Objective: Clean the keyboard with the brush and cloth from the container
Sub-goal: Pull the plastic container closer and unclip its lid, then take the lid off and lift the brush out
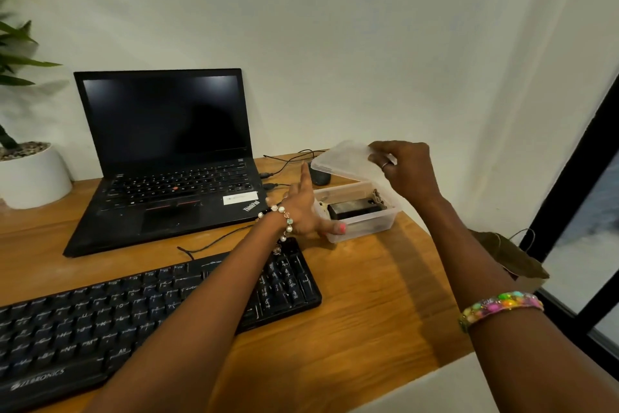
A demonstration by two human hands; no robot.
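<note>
A clear plastic container [368, 228] stands on the wooden desk to the right of the laptop. Inside it I see a dark folded cloth [351, 210] and part of a brush [377, 198]. My right hand [407, 169] grips the clear lid [345, 161] and holds it tilted above the container. My left hand [303, 211] rests against the container's left side with straight fingers, the thumb on its front wall. The black keyboard [100, 322] lies at the front left, partly under my left forearm.
An open black laptop [167, 158] stands behind the keyboard, with cables [288, 161] running to its right side. A dark round object [320, 176] sits behind the container. A white plant pot [31, 174] is at far left. The desk's right edge [435, 245] runs close to the container.
</note>
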